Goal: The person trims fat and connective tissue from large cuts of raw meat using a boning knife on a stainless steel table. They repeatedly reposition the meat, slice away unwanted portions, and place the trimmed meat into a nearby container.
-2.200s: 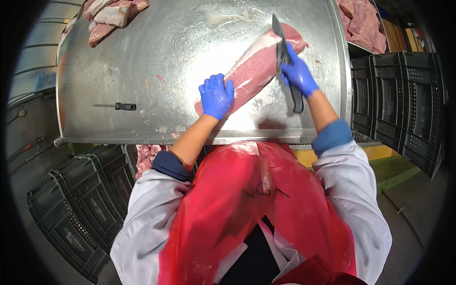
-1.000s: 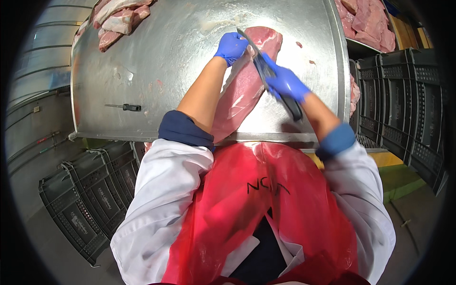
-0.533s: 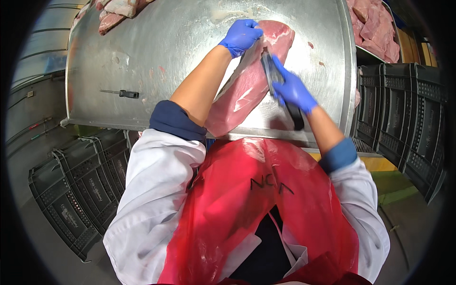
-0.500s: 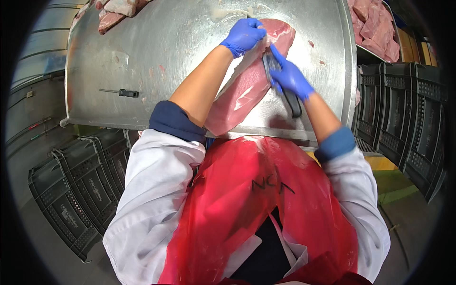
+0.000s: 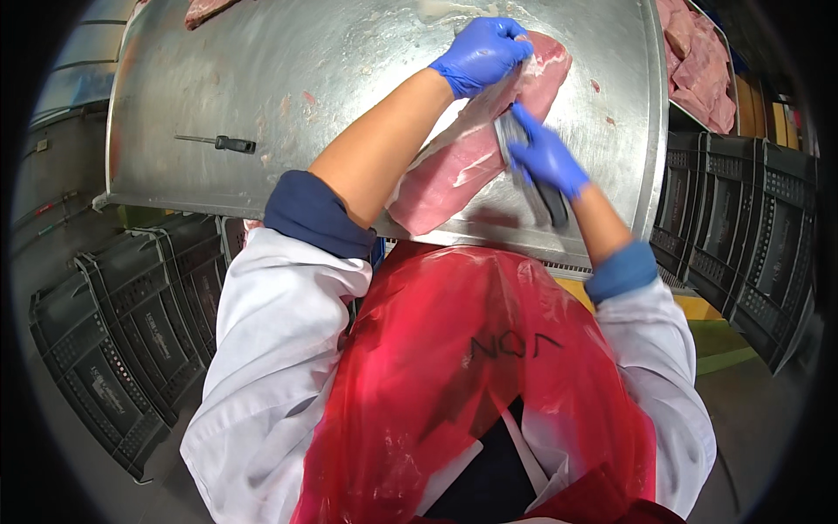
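A long pink loin of meat [image 5: 463, 179] with white streaks lies diagonally on the steel table [image 5: 288, 96]. My left hand [image 5: 481, 57], in a blue glove, has its fingers closed on the upper end of the meat, pinching at its left edge. My right hand [image 5: 546, 157], gloved alike and blurred by motion, grips a black-handled knife [image 5: 550, 201], whose blade lies against the right part of the meat, below my left hand and largely hidden. A sharpening steel [image 5: 231, 143] with a black handle lies on the left of the table.
Cut meat fills a metal tray [image 5: 698, 74] at the back right; another piece [image 5: 202, 12] sits at the top left edge. Black plastic crates stand below right [image 5: 738, 236] and below left [image 5: 113, 349]. The red apron [image 5: 471, 349] is against the table's front edge.
My left hand has moved from the lower part of the meat to its upper end and closed there. The knife has come lower along the meat. The whole view has shifted slightly.
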Available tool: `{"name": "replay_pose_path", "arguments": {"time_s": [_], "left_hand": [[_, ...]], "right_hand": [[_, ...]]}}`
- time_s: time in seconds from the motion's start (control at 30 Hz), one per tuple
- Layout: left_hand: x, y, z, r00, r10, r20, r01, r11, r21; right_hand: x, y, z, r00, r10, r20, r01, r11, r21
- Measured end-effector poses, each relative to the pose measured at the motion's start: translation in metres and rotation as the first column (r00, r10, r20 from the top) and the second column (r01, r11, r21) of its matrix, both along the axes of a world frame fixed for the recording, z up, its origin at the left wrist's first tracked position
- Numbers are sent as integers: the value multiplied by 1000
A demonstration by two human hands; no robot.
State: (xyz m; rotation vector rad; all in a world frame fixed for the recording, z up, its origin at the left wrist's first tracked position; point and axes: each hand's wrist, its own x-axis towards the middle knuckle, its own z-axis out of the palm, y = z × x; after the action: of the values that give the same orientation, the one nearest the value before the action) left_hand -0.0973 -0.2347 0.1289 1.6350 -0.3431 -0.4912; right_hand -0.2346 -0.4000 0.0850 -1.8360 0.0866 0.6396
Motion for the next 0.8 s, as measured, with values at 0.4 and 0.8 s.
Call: {"name": "replay_pose_path", "arguments": {"time_s": [0.4, 0.8], "left_hand": [[-10, 63, 41, 988, 1, -156, -66, 909, -412], [-21, 152, 78, 891, 51, -451, -382, 622, -684]], "right_hand": [[-81, 35, 41, 978, 179, -107, -184, 982, -40], [-112, 71, 32, 913, 362, 187, -328, 926, -189]]}}
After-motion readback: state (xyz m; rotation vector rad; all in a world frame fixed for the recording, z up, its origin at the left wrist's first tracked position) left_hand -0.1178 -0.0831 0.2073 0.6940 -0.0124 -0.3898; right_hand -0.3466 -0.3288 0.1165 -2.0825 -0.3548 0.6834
